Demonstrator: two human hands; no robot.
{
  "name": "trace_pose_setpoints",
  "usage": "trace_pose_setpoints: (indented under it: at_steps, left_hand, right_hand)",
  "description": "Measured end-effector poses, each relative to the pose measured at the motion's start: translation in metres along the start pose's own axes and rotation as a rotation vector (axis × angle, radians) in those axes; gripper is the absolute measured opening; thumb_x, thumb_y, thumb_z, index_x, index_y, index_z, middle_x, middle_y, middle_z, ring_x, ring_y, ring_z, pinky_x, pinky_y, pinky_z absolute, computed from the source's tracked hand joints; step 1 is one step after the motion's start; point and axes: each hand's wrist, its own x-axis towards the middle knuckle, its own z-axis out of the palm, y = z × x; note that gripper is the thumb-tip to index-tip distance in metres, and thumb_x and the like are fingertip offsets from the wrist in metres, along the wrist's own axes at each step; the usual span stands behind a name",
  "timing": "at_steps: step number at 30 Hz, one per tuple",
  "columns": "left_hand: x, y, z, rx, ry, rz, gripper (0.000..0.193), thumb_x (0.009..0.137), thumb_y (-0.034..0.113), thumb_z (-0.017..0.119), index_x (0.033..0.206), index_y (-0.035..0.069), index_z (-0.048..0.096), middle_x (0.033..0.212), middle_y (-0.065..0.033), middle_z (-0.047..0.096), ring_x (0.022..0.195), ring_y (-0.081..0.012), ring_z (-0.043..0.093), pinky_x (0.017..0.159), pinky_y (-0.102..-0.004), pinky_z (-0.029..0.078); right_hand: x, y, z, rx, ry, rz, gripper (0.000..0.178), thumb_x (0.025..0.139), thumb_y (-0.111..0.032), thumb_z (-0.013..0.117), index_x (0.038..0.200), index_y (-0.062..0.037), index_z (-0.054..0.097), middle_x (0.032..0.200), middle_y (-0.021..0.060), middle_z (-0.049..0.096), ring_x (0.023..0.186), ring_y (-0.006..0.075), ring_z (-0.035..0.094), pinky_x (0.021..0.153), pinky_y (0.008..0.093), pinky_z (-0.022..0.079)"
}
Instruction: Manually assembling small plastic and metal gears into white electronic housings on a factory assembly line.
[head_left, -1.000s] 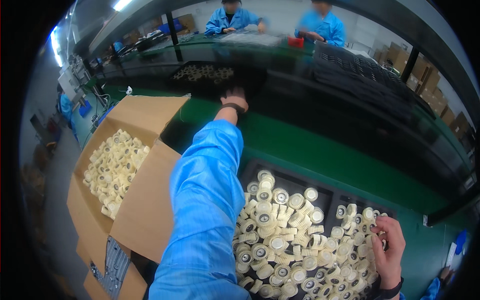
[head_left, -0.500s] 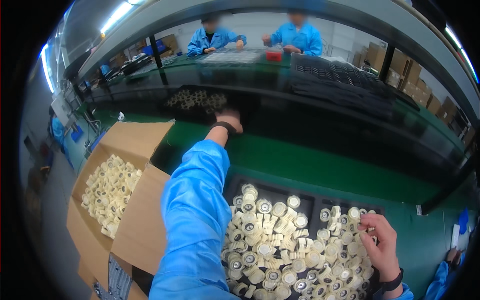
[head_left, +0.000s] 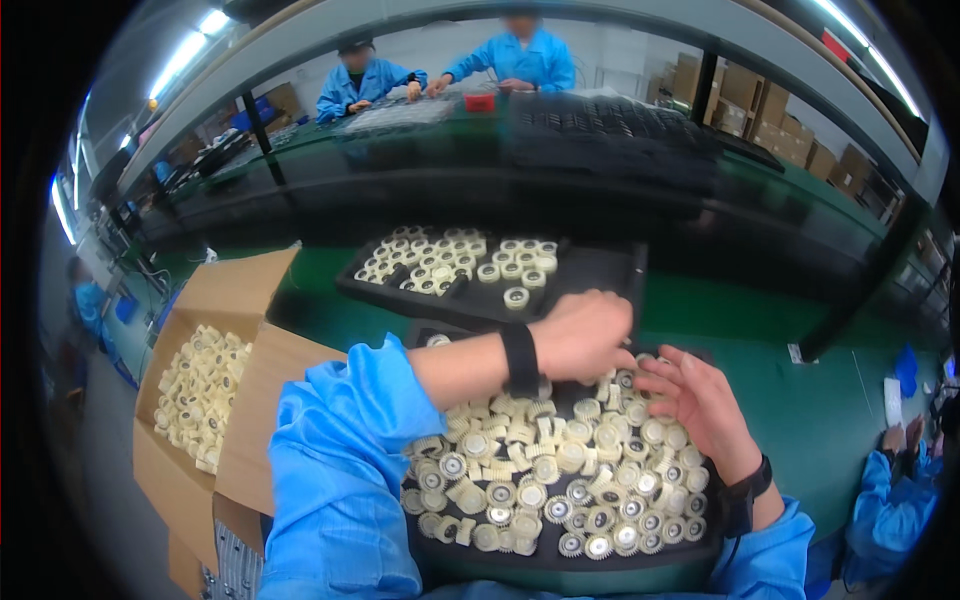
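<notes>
Cream plastic gears (head_left: pixel 590 450) with dark or metal centres lie heaped in a black tray (head_left: pixel 560 566) in front of me. My left hand (head_left: pixel 585 335) reaches across the far side of this heap, its fingers curled down and closed; whatever they hold is hidden. Beside it, at the heap's right far corner, my right hand (head_left: pixel 692 400) has its fingers bent but apart, close to the gears, with no piece plainly held. Just beyond, a second black tray (head_left: pixel 600 278) has gears standing in rows in its left and middle parts.
An open cardboard box (head_left: pixel 250 440) full of similar cream gears stands at the left. Behind the trays, a dark shelf frame (head_left: pixel 450 180) crosses the green bench (head_left: pixel 770 385). Two people in blue work at the far side; another person's sleeve (head_left: pixel 880 500) shows at the right edge.
My left hand has come back from under the shelf to the near tray. The second tray has moved out of the shadow toward me. My view has shifted right.
</notes>
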Motion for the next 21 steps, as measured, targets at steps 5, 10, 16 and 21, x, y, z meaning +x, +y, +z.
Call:
trace_pose_setpoints:
  at_steps: [5,10,16,21]
  left_hand:
    - [-0.001,0.058,0.018,-0.106,0.037,0.051,0.038,0.074,0.022,0.075,0.089,-0.007,0.056,0.094,-0.0205,0.059,0.096,-0.0356,0.057,0.083,-0.0426,0.048]
    - [-0.005,0.054,0.020,-0.232,-0.071,0.210,0.041,0.077,0.022,0.072,0.103,-0.006,0.056,0.101,-0.0196,0.057,0.098,-0.0353,0.054,0.086,-0.0425,0.045]
    - [-0.042,-0.028,-0.058,0.268,0.483,-0.082,0.048,0.084,0.029,0.069,0.117,-0.003,0.057,0.114,-0.0226,0.058,0.107,-0.0376,0.054,0.095,-0.0416,0.043]
    - [-0.130,-0.049,-0.096,0.264,0.472,-0.580,0.051,0.089,0.034,0.064,0.121,-0.004,0.054,0.118,-0.0237,0.058,0.112,-0.0378,0.055,0.096,-0.0387,0.044]
  right_hand:
    - [0.000,-0.002,0.014,0.199,0.025,0.016,0.031,0.099,-0.030,0.052,0.112,-0.0013,0.055,0.104,0.0076,0.063,0.094,0.0176,0.063,0.079,0.0330,0.053]
    - [0.008,0.013,0.003,0.181,0.195,-0.059,0.016,0.091,-0.015,0.059,0.102,-0.0024,0.059,0.097,0.0054,0.064,0.085,0.0148,0.063,0.078,0.0295,0.053]
    - [-0.032,-0.017,-0.025,0.251,0.306,-0.198,0.009,0.084,-0.005,0.058,0.093,-0.0031,0.060,0.089,0.0045,0.064,0.079,0.0131,0.063,0.073,0.0279,0.053]
    - [-0.087,-0.019,-0.053,0.298,0.373,-0.190,0.015,0.084,-0.006,0.057,0.097,-0.0016,0.060,0.090,0.0048,0.064,0.082,0.0145,0.064,0.075,0.0285,0.054]
